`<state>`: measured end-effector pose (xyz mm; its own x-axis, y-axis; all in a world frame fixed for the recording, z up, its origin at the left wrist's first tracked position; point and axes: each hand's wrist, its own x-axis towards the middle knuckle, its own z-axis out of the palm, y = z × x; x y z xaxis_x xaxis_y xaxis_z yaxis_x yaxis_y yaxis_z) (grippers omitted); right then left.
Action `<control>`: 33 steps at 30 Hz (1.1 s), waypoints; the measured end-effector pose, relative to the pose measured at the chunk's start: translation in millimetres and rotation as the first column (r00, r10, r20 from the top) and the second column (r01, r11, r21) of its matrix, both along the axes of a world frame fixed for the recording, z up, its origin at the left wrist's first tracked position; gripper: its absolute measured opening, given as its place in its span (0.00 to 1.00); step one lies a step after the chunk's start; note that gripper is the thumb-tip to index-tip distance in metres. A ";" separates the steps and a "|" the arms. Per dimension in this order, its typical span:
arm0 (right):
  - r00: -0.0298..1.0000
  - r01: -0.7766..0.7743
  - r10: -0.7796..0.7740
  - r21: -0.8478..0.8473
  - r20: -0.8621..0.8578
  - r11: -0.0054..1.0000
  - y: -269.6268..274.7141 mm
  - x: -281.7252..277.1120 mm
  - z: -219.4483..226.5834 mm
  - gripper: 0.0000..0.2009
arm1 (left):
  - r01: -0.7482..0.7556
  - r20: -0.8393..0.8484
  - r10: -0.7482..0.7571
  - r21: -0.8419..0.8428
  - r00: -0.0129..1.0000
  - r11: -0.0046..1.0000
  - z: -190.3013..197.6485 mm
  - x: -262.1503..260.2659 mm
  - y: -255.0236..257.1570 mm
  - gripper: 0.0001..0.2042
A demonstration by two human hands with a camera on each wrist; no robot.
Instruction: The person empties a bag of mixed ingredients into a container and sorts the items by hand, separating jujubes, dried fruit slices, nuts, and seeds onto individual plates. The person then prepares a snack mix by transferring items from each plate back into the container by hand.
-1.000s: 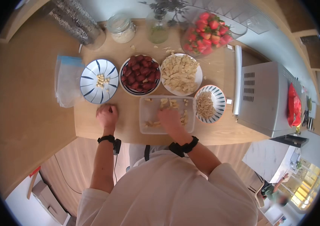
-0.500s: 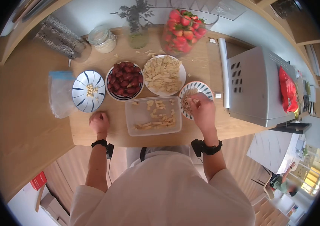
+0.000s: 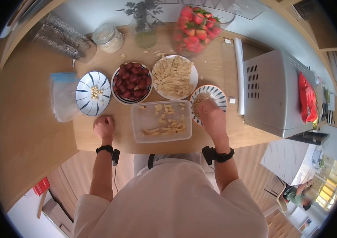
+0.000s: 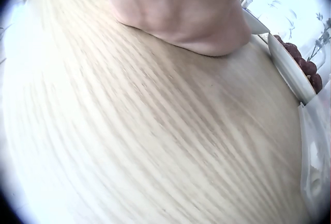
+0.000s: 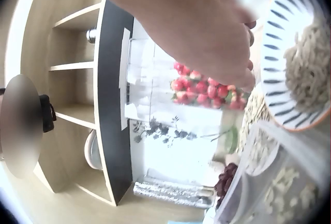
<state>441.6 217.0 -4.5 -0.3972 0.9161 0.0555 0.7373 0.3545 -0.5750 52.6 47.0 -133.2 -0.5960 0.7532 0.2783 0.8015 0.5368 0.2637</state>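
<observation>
My left hand rests on the table below the blue-striped plate, fingers loosely curled, no held thing plainly visible; in the left wrist view its edge lies on the wood. My right hand reaches over the orange-rimmed bowl of thin pale pieces. In the right wrist view the hand is beside that bowl, its fingers bent; whether they pinch a piece is hidden. The clear plastic box, left of the right hand, holds yellowish pieces.
Behind the box stand a bowl of dark red dates and a plate of pale slices. Farther back are a lidded jar, a glass vase and strawberries. Plastic bags lie left; a grey appliance stands right.
My right hand has left the clear box and moved right to the orange-rimmed bowl, where it has since shifted slightly. My left hand stays resting on the table. The head view has shifted.
</observation>
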 end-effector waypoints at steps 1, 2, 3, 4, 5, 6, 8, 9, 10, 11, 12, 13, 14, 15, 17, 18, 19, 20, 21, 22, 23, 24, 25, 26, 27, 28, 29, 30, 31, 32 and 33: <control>1.000 -0.011 0.011 -0.002 -0.001 1.000 -0.7 -10.5 1.4 0.06 | -0.004 0.008 0.004 -0.011 1.000 1.000 1.5 0.8 0.7 0.12; 0.993 -0.115 0.114 -0.032 -0.019 0.993 -1.8 -22.5 2.9 0.05 | -0.008 0.018 0.009 -0.021 1.000 1.000 3.6 2.0 1.8 0.12; 0.976 -0.217 0.215 -0.059 -0.039 0.974 -3.3 -34.3 3.2 0.03 | -0.020 0.019 0.020 -0.021 1.000 1.000 5.7 3.2 2.7 0.12; 0.964 -0.264 0.265 -0.110 -0.003 0.958 -6.4 -44.8 -0.4 0.03 | -0.021 0.033 0.022 -0.027 0.999 0.999 9.0 4.6 3.6 0.11; 0.961 -0.274 0.276 -0.111 -0.001 0.955 -9.8 -54.2 -5.7 0.03 | -0.023 0.048 0.024 -0.032 0.999 0.999 9.4 4.6 3.4 0.11; 0.933 -0.351 0.358 -0.137 0.032 0.926 -12.9 -63.1 -12.5 0.03 | -0.035 0.051 0.037 -0.032 0.998 0.999 8.1 3.6 3.4 0.11; 0.890 -0.437 0.452 -0.168 0.066 0.884 -18.4 -76.5 -29.6 0.03 | -0.017 0.049 0.018 -0.018 0.999 1.000 4.6 1.4 1.5 0.12; 0.843 -0.500 0.530 -0.231 0.091 0.835 -20.7 -82.4 -40.5 0.05 | -0.034 0.051 0.035 -0.019 0.998 0.999 3.3 0.6 0.4 0.12; 0.789 -0.555 0.605 -0.294 0.111 0.778 -22.2 -86.9 -49.5 0.08 | -0.027 0.061 0.028 -0.021 0.998 0.999 4.8 1.1 0.6 0.12; 0.779 -0.567 0.618 -0.296 0.111 0.769 -24.7 -88.5 -57.0 0.08 | -0.019 0.070 0.021 -0.022 0.997 1.000 6.2 1.4 1.5 0.12; 0.782 -0.574 0.615 -0.272 0.095 0.772 -28.2 -92.8 -64.5 0.07 | -0.047 0.070 0.049 -0.024 0.996 0.999 6.9 -0.7 -0.3 0.12; 0.796 -0.567 0.600 -0.250 0.079 0.785 -30.6 -95.4 -63.4 0.07 | -0.032 0.074 0.033 -0.014 0.997 0.999 7.7 0.2 1.5 0.11; 0.791 -0.573 0.607 -0.254 0.079 0.779 -31.5 -97.2 -62.3 0.07 | -0.015 0.080 0.015 -0.003 0.997 1.000 8.3 1.1 2.3 0.11; 0.786 -0.555 0.603 -0.277 0.132 0.784 -31.1 -98.4 -60.7 0.03 | -0.022 0.082 0.022 -0.004 0.996 1.000 9.2 1.6 2.5 0.11; 0.778 -0.538 0.601 -0.298 0.185 0.788 -30.9 -101.2 -58.5 0.01 | -0.012 0.070 0.012 0.007 0.997 1.000 9.4 1.4 2.9 0.11; 0.778 -0.536 0.598 -0.291 0.194 0.792 -31.6 -102.1 -60.0 0.00 | -0.016 0.070 0.015 0.007 0.997 1.000 9.7 1.0 3.2 0.11; 0.779 -0.533 0.593 -0.283 0.203 0.797 -32.6 -102.5 -61.9 0.01 | -0.006 0.069 0.003 0.030 0.998 1.000 9.1 0.7 3.2 0.11; 0.779 -0.533 0.593 -0.283 0.203 0.797 -33.8 -103.0 -65.9 0.01 | 0.006 0.067 -0.010 0.053 0.998 0.999 8.8 0.6 3.4 0.11; 0.761 -0.528 0.595 -0.285 0.259 0.800 -35.4 -104.0 -71.5 0.01 | 0.007 0.067 -0.011 0.054 0.998 0.999 8.8 0.6 3.6 0.11; 0.742 -0.522 0.593 -0.285 0.313 0.804 -36.2 -105.9 -73.1 0.01 | 0.003 0.071 -0.005 0.037 0.997 0.999 7.9 0.5 3.2 0.11; 0.745 -0.518 0.589 -0.283 0.313 0.807 -37.2 -106.8 -74.3 0.01 | 0.000 0.075 -0.002 0.020 0.997 1.000 7.3 0.2 3.4 0.11; 0.734 -0.520 0.595 -0.293 0.327 0.802 -38.1 -107.1 -75.3 0.01 | 0.007 0.073 -0.008 0.022 0.997 1.000 6.8 0.1 3.8 0.11; 0.723 -0.520 0.601 -0.303 0.341 0.798 -38.1 -107.7 -72.5 0.01 | 0.009 0.051 -0.011 0.036 0.999 0.999 6.2 0.5 3.8 0.11; 0.728 -0.512 0.593 -0.302 0.343 0.804 -37.6 -106.9 -69.5 0.01 | 0.013 0.030 -0.014 0.049 0.999 0.999 5.6 1.2 3.9 0.11; 0.763 -0.533 0.600 -0.290 0.241 0.795 -37.0 -105.2 -66.0 0.03 | 0.022 0.031 -0.024 0.051 0.999 0.998 5.3 1.2 3.6 0.11; 0.788 -0.554 0.601 -0.274 0.134 0.787 -35.7 -104.2 -58.8 0.05 | 0.016 0.043 -0.017 0.031 0.999 0.999 6.4 1.0 3.6 0.11; 0.792 -0.547 0.595 -0.273 0.136 0.791 -34.1 -102.6 -49.5 0.05 | 0.009 0.055 -0.009 0.010 0.998 1.000 7.6 1.5 3.7 0.11; 0.840 -0.523 0.542 -0.249 0.009 0.815 -32.1 -100.3 -38.6 0.05 | 0.016 0.055 -0.016 0.011 0.998 1.000 8.7 2.2 4.1 0.11; 0.869 -0.496 0.481 -0.227 -0.121 0.838 -29.6 -98.0 -26.7 0.05 | 0.011 0.060 -0.011 0.011 0.998 1.000 9.8 2.6 4.6 0.11; 0.871 -0.491 0.476 -0.226 -0.121 0.841 -24.8 -93.7 -14.1 0.05 | 0.005 0.065 -0.006 0.010 0.998 1.000 10.6 2.6 4.7 0.11; 0.906 -0.420 0.402 -0.174 -0.131 0.891 -16.9 -86.7 -0.7 0.04 | 0.011 0.064 -0.012 0.011 0.998 1.000 11.0 2.3 4.9 0.11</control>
